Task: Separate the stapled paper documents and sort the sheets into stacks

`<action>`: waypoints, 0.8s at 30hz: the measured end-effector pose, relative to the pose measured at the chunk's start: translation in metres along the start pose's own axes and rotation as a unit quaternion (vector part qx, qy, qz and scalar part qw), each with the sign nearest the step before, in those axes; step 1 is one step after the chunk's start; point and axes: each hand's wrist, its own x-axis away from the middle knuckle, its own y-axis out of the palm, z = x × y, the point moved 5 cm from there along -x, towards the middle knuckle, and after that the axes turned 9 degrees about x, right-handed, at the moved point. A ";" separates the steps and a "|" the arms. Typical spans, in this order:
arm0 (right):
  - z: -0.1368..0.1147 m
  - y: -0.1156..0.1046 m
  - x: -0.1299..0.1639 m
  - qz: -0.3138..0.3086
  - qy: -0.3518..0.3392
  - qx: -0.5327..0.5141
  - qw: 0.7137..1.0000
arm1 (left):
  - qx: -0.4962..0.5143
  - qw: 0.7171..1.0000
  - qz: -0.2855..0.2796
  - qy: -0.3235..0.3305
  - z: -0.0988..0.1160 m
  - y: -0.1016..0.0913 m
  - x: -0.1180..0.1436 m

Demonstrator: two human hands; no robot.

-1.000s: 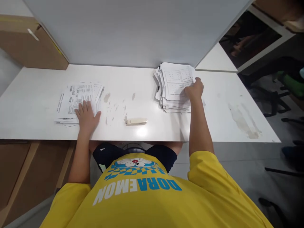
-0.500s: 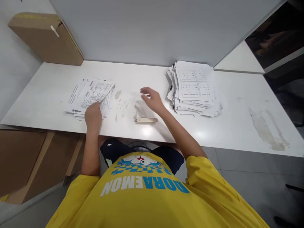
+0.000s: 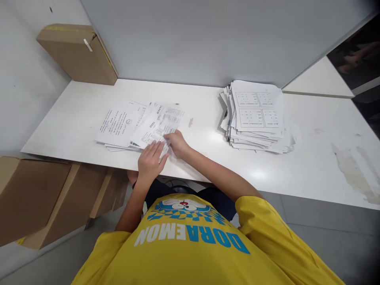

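Note:
Printed sheets of paper (image 3: 158,124) lie fanned on the table in front of me, overlapping a stack of papers (image 3: 118,122) on the left. My left hand (image 3: 151,161) rests on the near end of the sheets, fingers stretched out and thumb apart. Close beside it, my right hand (image 3: 178,145) pinches the sheets' near right edge between thumb and curled fingers. The long beige tool seen before is hidden, so I cannot tell whether it lies under the paper or a hand.
A taller, uneven stack of papers (image 3: 257,114) stands at the back right against a grey partition (image 3: 190,43). A cardboard box (image 3: 80,55) sits at the back left corner. More cardboard boxes (image 3: 71,198) are below the white table's (image 3: 314,166) left edge.
My left hand has moved right, and the top sheets have shifted right off the left stack. My right hand has come down from the air onto their edge. The beige tool has gone from sight.

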 end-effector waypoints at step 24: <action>0.024 -0.182 0.145 0.219 -0.128 0.008 0.967 | 0.541 0.776 -0.241 -0.217 0.077 0.080 -0.063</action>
